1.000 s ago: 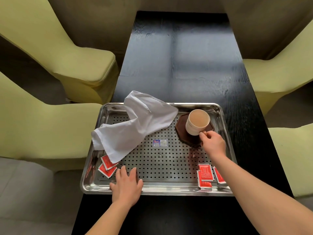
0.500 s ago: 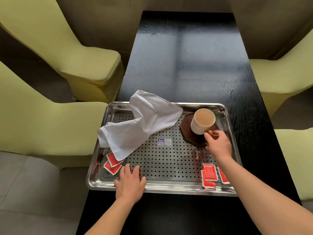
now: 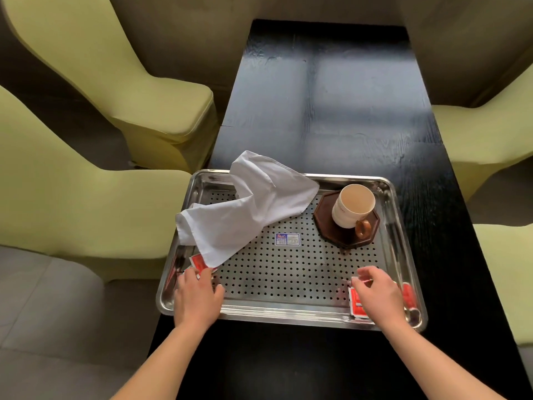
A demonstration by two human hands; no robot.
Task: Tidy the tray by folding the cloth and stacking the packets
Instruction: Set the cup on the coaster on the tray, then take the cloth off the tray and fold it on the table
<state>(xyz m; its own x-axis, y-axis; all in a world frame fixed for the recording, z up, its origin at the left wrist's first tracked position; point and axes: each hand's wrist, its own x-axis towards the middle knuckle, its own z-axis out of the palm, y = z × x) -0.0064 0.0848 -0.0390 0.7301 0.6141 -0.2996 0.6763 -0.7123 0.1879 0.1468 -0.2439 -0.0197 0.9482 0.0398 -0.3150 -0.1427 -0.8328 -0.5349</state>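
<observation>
Left hand [image 3: 197, 295]: fingertips rest on near-left packets [image 3: 198, 261] under the cloth [image 3: 248, 209] edge; grip unclear. Right hand [image 3: 377, 295], previously at the cup [image 3: 352, 206], now pinches near-right packets [image 3: 357, 306] in tray [image 3: 288, 310].

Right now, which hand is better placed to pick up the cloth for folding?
Left. The left hand lies at the tray's near-left corner, its fingers on the near-left packets just below the cloth's near corner. The right hand pinches at the near-right packets, across the tray from the cloth.
</observation>
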